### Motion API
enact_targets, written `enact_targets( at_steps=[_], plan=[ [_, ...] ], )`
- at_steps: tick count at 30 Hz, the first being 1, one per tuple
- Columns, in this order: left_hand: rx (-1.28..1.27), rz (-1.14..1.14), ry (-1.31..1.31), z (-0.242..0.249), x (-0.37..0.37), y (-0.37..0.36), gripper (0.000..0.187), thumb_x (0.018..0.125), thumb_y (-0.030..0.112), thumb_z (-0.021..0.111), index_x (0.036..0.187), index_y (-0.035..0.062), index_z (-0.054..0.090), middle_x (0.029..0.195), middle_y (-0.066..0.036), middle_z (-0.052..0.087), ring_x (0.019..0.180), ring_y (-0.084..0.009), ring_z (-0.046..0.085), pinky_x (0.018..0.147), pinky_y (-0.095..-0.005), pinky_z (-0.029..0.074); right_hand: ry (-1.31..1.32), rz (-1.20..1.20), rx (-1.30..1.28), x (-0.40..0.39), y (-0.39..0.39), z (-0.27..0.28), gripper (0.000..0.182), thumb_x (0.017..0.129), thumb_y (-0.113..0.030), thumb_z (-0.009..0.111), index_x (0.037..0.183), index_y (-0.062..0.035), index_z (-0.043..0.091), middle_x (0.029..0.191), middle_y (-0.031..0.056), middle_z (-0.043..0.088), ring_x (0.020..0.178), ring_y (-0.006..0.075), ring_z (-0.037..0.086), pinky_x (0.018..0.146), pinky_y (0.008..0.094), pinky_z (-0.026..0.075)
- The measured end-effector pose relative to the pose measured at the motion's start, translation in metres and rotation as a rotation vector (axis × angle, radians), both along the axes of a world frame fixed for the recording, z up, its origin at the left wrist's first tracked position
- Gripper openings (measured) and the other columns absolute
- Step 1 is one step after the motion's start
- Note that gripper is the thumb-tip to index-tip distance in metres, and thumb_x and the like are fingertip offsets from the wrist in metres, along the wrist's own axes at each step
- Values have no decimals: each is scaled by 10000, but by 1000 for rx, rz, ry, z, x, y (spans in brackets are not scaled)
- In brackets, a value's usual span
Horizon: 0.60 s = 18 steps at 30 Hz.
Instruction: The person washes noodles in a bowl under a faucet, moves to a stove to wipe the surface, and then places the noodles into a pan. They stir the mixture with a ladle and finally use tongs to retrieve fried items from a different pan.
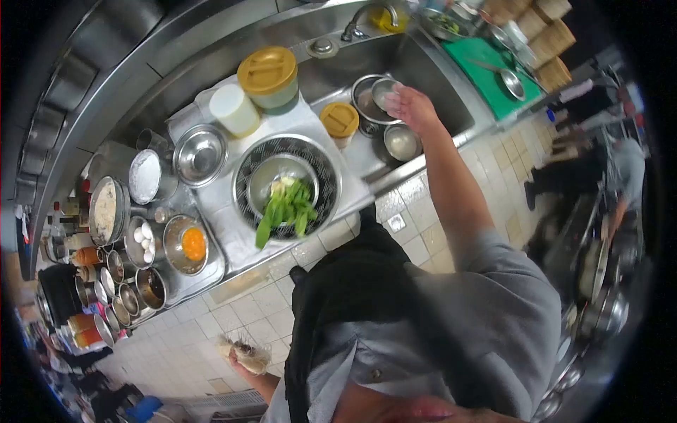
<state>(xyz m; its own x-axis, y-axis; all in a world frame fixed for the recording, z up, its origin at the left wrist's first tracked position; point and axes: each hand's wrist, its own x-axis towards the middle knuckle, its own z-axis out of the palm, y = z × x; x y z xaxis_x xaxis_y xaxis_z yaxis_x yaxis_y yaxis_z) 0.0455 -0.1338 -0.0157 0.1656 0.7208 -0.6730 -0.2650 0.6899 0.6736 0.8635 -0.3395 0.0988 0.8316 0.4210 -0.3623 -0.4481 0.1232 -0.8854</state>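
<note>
Over the sink, my right hand [415,109] grips the rim of a small metal bowl [381,90]. That bowl overlaps a larger metal bowl [363,106] in the sink, and another small bowl [403,143] lies just below. Low at my left side, my left hand [243,363] is closed around a pale bundle with thin, dark, wiry strands [250,351]; I cannot tell what it is. On the counter in front of me stands a perforated metal colander [243,180]. Inside it rests a metal bowl with green leaves [288,204] and pale pieces.
Yellow-lidded tubs [268,67] and a white container [234,111] stand behind the colander. At left are an egg yolk bowl [193,243], whole eggs [144,245] and several ingredient bowls. A ladle [511,83] lies on a green board [486,70]. Another person [627,166] stands far right.
</note>
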Motion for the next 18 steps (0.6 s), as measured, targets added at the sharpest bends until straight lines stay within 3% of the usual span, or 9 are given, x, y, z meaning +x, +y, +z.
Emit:
enact_targets(
  at_steps=[3, 6, 9, 11, 15, 16, 18],
  plan=[
    [185, 69, 70, -5, 15, -81, 340, 935, 372, 556, 1124, 90, 576, 1011, -35, 608, 958, -180, 573, 861, -348, 471, 115, 56, 58, 104, 37, -23, 567, 971, -351, 586, 1368, 7, 398, 1305, 230, 550, 1157, 352, 574, 980, 466, 479],
    [429, -26, 526, 61, 106, -175, 509, 936, 346, 554, 1352, 69, 457, 1298, -102, 517, 1177, -255, 522, 989, -418, 452, 197, 80, 66, 172, 76, -37, 702, 968, -391, 583, 1436, 30, 274, 1407, 276, 453, 1293, 407, 468, 1084, 503, 396],
    [561, 45, 666, 55, 105, -252, 573, 938, 298, 560, 1428, 75, 365, 1402, -119, 431, 1260, -277, 468, 1047, -446, 417, 324, 0, 122, 220, 110, -52, 698, 968, -393, 582, 1440, 19, 274, 1426, 294, 427, 1302, 418, 454, 1082, 503, 396],
    [616, 50, 713, 53, 109, -291, 628, 939, 267, 564, 1479, 79, 303, 1471, -129, 374, 1316, -292, 432, 1086, -464, 393, 363, -28, 211, 250, 128, -65, 658, 973, -382, 577, 1420, 13, 299, 1403, 280, 452, 1293, 414, 463, 1071, 496, 409],
    [721, -56, 859, 68, 144, -332, 570, 963, 299, 508, 1464, 86, 337, 1462, -141, 383, 1300, -293, 445, 1082, -465, 393, 387, -25, 204, 276, 152, -73, 558, 989, -360, 555, 1383, -14, 367, 1342, 234, 505, 1253, 382, 501, 1039, 477, 444],
    [717, -46, 865, 68, 149, -338, 564, 966, 312, 501, 1459, 88, 347, 1460, -142, 386, 1298, -292, 447, 1082, -467, 392, 332, 7, 167, 277, 153, -73, 407, 990, -296, 555, 1279, -23, 471, 1303, 208, 526, 1220, 357, 522, 1033, 465, 454],
    [691, -15, 850, 67, 157, -349, 553, 971, 338, 486, 1451, 91, 367, 1458, -143, 391, 1292, -289, 451, 1082, -469, 388, 198, -6, 114, 294, 160, -95, 290, 975, -247, 561, 1164, -30, 528, 1213, 193, 584, 1121, 334, 585, 957, 455, 502]
  ],
)
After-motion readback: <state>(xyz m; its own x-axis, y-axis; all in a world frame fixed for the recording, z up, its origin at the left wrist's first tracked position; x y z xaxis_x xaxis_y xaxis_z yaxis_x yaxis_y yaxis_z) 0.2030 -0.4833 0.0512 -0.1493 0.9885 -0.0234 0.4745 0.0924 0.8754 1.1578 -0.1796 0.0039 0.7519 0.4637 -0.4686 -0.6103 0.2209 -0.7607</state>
